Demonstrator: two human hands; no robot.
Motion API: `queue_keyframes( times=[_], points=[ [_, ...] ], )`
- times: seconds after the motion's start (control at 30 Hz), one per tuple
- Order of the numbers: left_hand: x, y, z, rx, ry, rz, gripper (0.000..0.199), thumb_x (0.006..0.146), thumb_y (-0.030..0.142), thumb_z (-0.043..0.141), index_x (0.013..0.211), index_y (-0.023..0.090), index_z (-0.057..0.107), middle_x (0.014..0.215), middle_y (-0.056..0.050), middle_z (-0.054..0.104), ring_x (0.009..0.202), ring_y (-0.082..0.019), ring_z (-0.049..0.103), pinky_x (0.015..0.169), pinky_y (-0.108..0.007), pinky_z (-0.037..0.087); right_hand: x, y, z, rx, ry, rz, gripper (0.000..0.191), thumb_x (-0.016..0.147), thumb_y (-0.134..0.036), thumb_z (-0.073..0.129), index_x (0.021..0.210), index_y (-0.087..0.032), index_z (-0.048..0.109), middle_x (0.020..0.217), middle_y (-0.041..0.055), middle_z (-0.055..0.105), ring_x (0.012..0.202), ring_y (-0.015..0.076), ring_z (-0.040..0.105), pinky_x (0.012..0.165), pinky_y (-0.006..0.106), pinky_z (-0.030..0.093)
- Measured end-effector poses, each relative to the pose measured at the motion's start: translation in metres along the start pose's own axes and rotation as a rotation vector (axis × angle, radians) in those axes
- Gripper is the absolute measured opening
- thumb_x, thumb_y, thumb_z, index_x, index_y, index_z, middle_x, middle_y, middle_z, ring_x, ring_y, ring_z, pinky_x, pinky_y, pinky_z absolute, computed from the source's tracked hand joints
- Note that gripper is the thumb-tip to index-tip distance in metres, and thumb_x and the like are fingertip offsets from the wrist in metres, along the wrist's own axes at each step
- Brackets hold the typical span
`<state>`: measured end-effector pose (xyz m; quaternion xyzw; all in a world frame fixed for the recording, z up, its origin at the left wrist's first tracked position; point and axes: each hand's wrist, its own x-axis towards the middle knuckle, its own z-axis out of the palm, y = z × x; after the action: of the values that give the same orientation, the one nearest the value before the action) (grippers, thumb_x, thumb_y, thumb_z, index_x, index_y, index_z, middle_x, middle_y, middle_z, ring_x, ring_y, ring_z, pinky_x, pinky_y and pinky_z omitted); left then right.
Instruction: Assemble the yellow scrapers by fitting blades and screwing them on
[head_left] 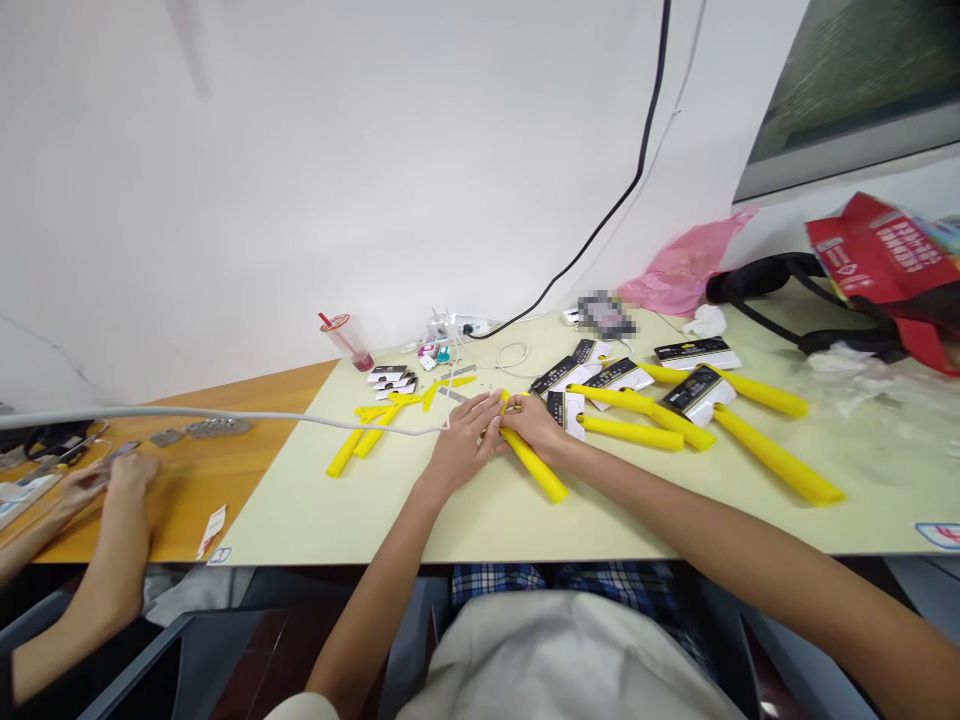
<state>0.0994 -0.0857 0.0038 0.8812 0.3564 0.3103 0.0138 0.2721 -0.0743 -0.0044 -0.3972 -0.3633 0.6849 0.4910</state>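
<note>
Both my hands are at the head end of a yellow long-handled tool (536, 468) above the table. My left hand (466, 437) has its fingers closed at the tool's upper end. From the other side, my right hand (534, 428) wraps round the same end, which the fingers largely hide. The handle slants down to the right. To the left lie more yellow tools (379, 432) with forked heads. On the right are several yellow tools with black-and-white cards (621, 376) on them. Small cards (392, 380) are stacked at the back left.
A cup with a red straw (351, 345), a power strip (471, 327) and a white cable (262, 414) lie around. At right are a pink bag (694, 265), black headgear (780, 300) and a red bag (889, 260). Another person's hands (112, 470) work at the wooden table (255, 440).
</note>
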Motion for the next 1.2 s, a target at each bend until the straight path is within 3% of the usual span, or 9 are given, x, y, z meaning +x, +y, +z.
queue_keyframes(
  times=[0.13, 0.27, 0.37, 0.5, 0.6, 0.73, 0.93, 1.07, 1.2],
  points=[
    [0.000, 0.016, 0.001, 0.091, -0.004, -0.054, 0.052, 0.115, 0.029, 0.038, 0.165, 0.030, 0.052, 0.168, -0.005, 0.055, 0.159, -0.025, 0.046, 0.129, -0.052, 0.042, 0.001, -0.007, -0.003, -0.119, 0.020, -0.117, 0.035, 0.072, -0.010, 0.080, 0.090, -0.024, 0.053, 0.073, -0.0005, 0.077, 0.058, 0.0193, 0.072, 0.049, 0.030, 0.061],
    [0.012, 0.044, 0.007, 0.146, 0.005, -0.167, 0.059, 0.114, 0.027, 0.035, 0.172, 0.025, 0.039, 0.179, -0.007, 0.037, 0.168, -0.027, 0.029, 0.135, -0.054, 0.034, 0.004, -0.021, -0.011, -0.329, 0.084, -0.324, 0.031, 0.071, -0.014, 0.073, 0.090, -0.025, 0.051, 0.068, -0.0030, 0.075, 0.058, 0.0185, 0.070, 0.050, 0.025, 0.055],
    [0.026, 0.063, 0.014, 0.096, 0.035, -0.249, 0.064, 0.110, 0.023, 0.040, 0.174, 0.025, 0.035, 0.182, -0.009, 0.030, 0.169, -0.030, 0.024, 0.136, -0.056, 0.031, 0.002, -0.033, -0.015, -0.391, 0.151, -0.464, 0.033, 0.076, -0.028, 0.077, 0.091, -0.027, 0.048, 0.072, -0.0008, 0.076, 0.065, 0.0220, 0.074, 0.054, 0.027, 0.056],
    [0.043, 0.080, 0.027, -0.091, 0.124, -0.298, 0.070, 0.105, 0.015, 0.044, 0.174, 0.028, 0.037, 0.183, -0.013, 0.023, 0.169, -0.037, 0.020, 0.135, -0.064, 0.029, -0.006, -0.048, -0.015, -0.318, 0.209, -0.576, 0.049, 0.081, -0.053, 0.084, 0.090, -0.029, 0.042, 0.082, 0.0037, 0.079, 0.075, 0.0258, 0.078, 0.062, 0.031, 0.060],
    [0.051, 0.084, 0.038, -0.280, 0.188, -0.306, 0.077, 0.102, 0.008, 0.044, 0.174, 0.033, 0.037, 0.184, -0.011, 0.019, 0.171, -0.037, 0.015, 0.134, -0.066, 0.029, -0.009, -0.057, -0.017, -0.357, 0.297, -0.669, 0.053, 0.085, -0.063, 0.080, 0.086, -0.029, 0.039, 0.077, 0.0013, 0.074, 0.071, 0.0223, 0.072, 0.061, 0.028, 0.054],
    [0.063, 0.083, 0.049, -0.495, 0.224, -0.322, 0.081, 0.100, 0.005, 0.043, 0.174, 0.037, 0.035, 0.185, -0.003, 0.016, 0.172, -0.030, 0.015, 0.136, -0.057, 0.031, -0.008, -0.064, -0.023, -0.526, 0.432, -0.764, 0.050, 0.091, -0.065, 0.069, 0.080, -0.028, 0.039, 0.066, -0.0033, 0.060, 0.062, 0.0168, 0.052, 0.058, 0.027, 0.041],
    [0.074, 0.081, 0.053, -0.795, 0.241, -0.458, 0.072, 0.100, 0.009, 0.044, 0.170, 0.027, 0.045, 0.183, -0.002, 0.025, 0.170, -0.027, 0.022, 0.137, -0.047, 0.030, -0.004, -0.066, -0.031, -0.713, 0.447, -0.844, 0.034, 0.096, -0.051, 0.060, 0.081, -0.028, 0.040, 0.068, -0.0039, 0.053, 0.060, 0.0164, 0.040, 0.060, 0.029, 0.035],
    [0.071, 0.081, 0.053, -0.860, 0.244, -0.532, 0.073, 0.099, 0.010, 0.043, 0.170, 0.026, 0.046, 0.181, -0.001, 0.031, 0.170, -0.027, 0.022, 0.137, -0.048, 0.029, -0.004, -0.064, -0.029, -0.709, 0.390, -0.806, 0.029, 0.096, -0.048, 0.060, 0.084, -0.028, 0.043, 0.069, -0.0026, 0.059, 0.060, 0.0172, 0.047, 0.059, 0.029, 0.038],
    [0.066, 0.078, 0.045, -0.747, 0.223, -0.484, 0.068, 0.103, 0.014, 0.040, 0.170, 0.026, 0.047, 0.181, 0.000, 0.032, 0.171, -0.027, 0.019, 0.138, -0.050, 0.025, -0.008, -0.066, -0.025, -0.634, 0.310, -0.754, 0.029, 0.094, -0.049, 0.064, 0.088, -0.028, 0.045, 0.075, 0.0012, 0.071, 0.065, 0.0199, 0.062, 0.061, 0.030, 0.046]
  ],
)
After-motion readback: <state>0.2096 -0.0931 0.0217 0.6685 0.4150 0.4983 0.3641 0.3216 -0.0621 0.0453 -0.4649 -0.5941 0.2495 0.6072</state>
